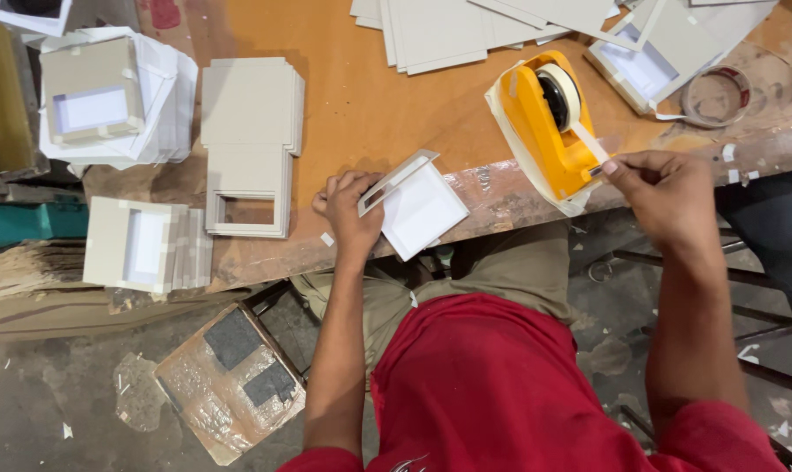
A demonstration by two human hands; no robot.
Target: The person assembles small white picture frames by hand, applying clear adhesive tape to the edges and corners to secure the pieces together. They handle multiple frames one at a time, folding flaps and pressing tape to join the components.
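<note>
The left hand (350, 210) pins a white card and grey frame (413, 205) flat at the near edge of the surface (361, 105), fingers curled over 1 corner to steady them. The right hand (662, 188) pinches the tape end (598, 150) drawn from the yellow dispenser (544, 131), which sits just beside it within easy reach.

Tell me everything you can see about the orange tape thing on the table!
The tape dispenser is bright orange, plastic by its look, lying near the wooden table's front edge. A roll of pale tape sits in its rounded top. A strip runs down to its front end, where the right hand pinches the tape. Pale strips cling to its sides.
</note>
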